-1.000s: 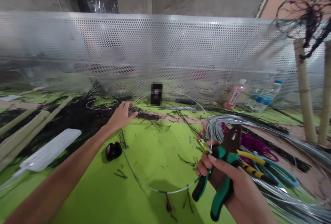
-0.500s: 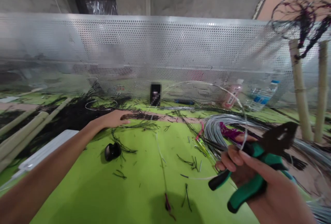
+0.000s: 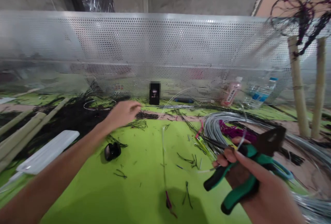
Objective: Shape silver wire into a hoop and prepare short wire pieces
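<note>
My right hand [image 3: 258,196] is closed around green-handled pliers [image 3: 243,182], whose dark jaws [image 3: 271,136] point up and to the right. The same hand also pinches a thin wire hoop [image 3: 163,148], which stands tilted above the green table [image 3: 144,189] and is blurred. My left hand [image 3: 121,113] reaches forward over a heap of black strands [image 3: 77,113] at the back left. It is smeared by motion, and its fingers hover just above loose black strands [image 3: 144,115].
A perforated metal screen [image 3: 165,51] closes off the back. Coiled grey wire [image 3: 258,122] with purple strands [image 3: 232,131] lies right, beside bamboo posts [image 3: 297,86]. Two bottles [image 3: 231,93] stand behind. A black lump [image 3: 112,150], a white tray [image 3: 49,151] and bamboo poles [image 3: 20,127] lie left.
My right hand has swung right with the pliers, lifting the wire hoop off the table. My left hand left the black bundle, lay flat, then rose slightly.
</note>
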Demonstrator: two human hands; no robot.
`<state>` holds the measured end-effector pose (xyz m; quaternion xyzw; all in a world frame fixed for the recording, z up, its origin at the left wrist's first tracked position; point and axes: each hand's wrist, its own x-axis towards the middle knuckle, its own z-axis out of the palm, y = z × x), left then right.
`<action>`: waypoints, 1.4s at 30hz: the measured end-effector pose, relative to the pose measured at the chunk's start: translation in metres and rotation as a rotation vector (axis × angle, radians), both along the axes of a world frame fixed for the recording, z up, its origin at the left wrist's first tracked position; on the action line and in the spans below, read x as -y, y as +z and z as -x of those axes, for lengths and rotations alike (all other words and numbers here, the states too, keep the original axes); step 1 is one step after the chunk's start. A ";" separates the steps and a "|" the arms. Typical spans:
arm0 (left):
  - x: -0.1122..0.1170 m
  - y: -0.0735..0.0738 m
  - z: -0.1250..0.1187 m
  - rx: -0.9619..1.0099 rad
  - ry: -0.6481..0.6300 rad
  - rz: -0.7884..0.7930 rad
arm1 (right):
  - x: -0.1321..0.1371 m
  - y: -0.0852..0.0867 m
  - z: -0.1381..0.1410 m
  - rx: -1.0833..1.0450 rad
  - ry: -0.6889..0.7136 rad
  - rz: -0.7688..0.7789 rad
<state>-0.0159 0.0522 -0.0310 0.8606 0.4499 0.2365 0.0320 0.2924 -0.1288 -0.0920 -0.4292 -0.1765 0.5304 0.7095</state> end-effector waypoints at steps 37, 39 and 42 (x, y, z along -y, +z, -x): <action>0.070 -0.010 0.040 -0.080 -0.275 -0.110 | -0.036 -0.006 0.037 -0.039 0.405 -0.028; 0.089 -0.021 0.012 -0.096 -0.261 -0.024 | -0.037 -0.014 0.052 -0.033 0.407 0.015; 0.118 -0.039 -0.027 -0.124 -0.222 0.232 | -0.036 -0.027 0.065 -0.036 0.414 0.089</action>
